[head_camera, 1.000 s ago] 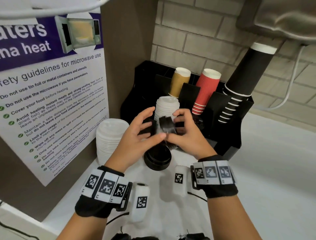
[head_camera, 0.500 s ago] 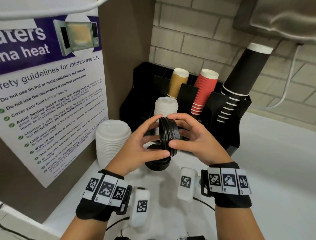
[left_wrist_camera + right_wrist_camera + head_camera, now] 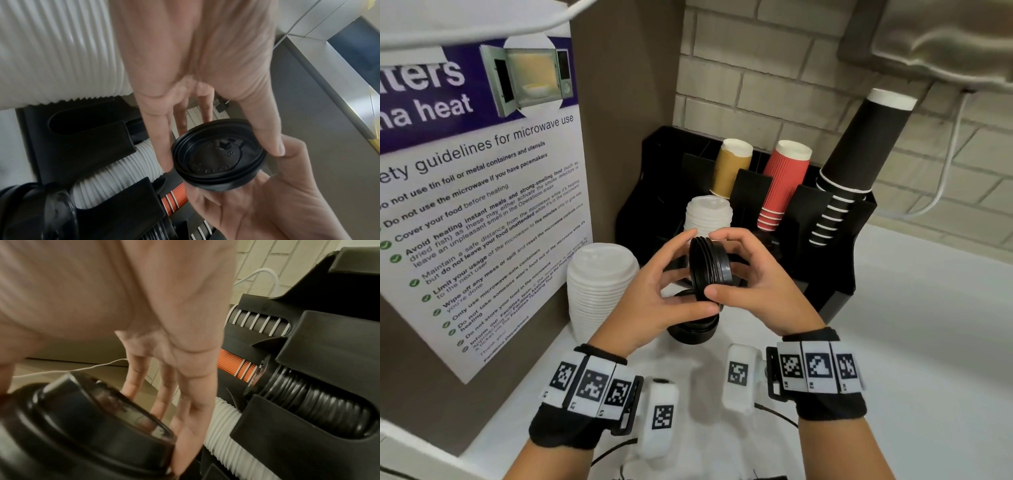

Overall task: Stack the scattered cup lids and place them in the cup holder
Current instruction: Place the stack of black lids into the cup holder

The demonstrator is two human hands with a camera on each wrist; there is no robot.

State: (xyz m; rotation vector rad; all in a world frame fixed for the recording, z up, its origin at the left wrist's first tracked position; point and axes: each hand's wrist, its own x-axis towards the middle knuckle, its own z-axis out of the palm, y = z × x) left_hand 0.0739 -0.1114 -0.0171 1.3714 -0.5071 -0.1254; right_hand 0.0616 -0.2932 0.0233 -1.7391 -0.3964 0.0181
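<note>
A short stack of black cup lids (image 3: 709,255) stands on edge between both hands, above the counter and in front of the black cup holder (image 3: 839,274). My left hand (image 3: 699,273) pinches its rim from the left with thumb below and fingers above. My right hand (image 3: 712,264) grips it from the right the same way. The left wrist view shows the black lids (image 3: 218,155) from their inner side. More black lids (image 3: 691,334) lie on the counter just below. A row of black lids (image 3: 308,404) sits in a holder slot.
A tall stack of white lids (image 3: 599,287) stands on the counter at the left, by a poster panel (image 3: 482,205). The holder also carries white lids (image 3: 709,214), a brown cup (image 3: 731,168), red cups (image 3: 784,185) and black cups (image 3: 856,154). White counter (image 3: 911,342) lies to the right.
The hands have drawn the black lids slightly back from the holder and turned them on edge. Over the last half second they have hardly moved.
</note>
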